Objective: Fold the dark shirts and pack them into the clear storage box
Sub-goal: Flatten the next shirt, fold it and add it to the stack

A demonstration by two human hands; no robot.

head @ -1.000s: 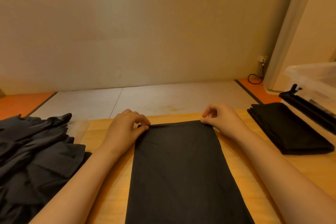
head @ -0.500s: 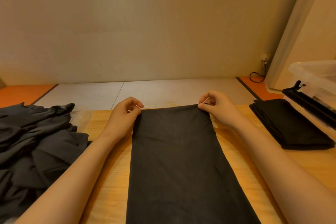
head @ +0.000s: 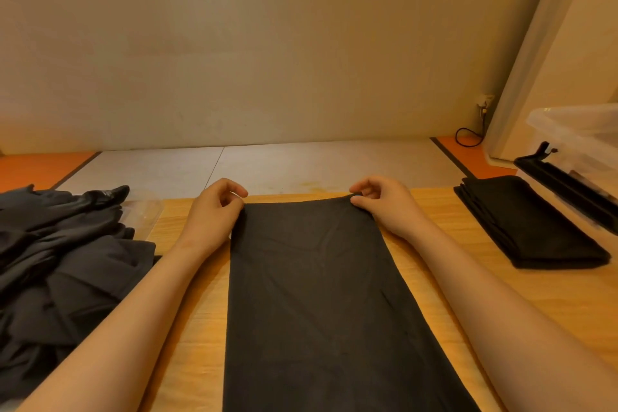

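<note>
A dark shirt [head: 314, 294], folded into 1 long narrow strip, lay flat on the wooden table [head: 190, 344]. It ran from the near edge of the view straight away to the table's far side. Its 2 far corners sat right at the fingers.

The right hand [head: 384, 207] pinched the far right corner between thumb and forefinger, and the cloth rose in a small peak there, just off the wood. The other fingers of that hand were curled loosely above the pinch. The left hand [head: 215, 211] had its thumb and bent forefinger closed in on the far left corner and held it. The hand itself partly hid the exact contact. Its remaining fingers were tucked under the palm.

Both forearms reached forward along the 2 long sides of the strip, bare, with the wrists low near the table. The backs of the hands faced up and slightly outward.

To the left a pile of unfolded shirts [head: 60, 271] lay heaped, with a bit of clear plastic wrap [head: 143, 214] beside it. On the right, well apart from the strip, a stack of folded shirts [head: 531, 231] rested on the table. Beyond it stood the clear storage box [head: 578, 130], with a black bar [head: 568, 186] along its near side.
</note>
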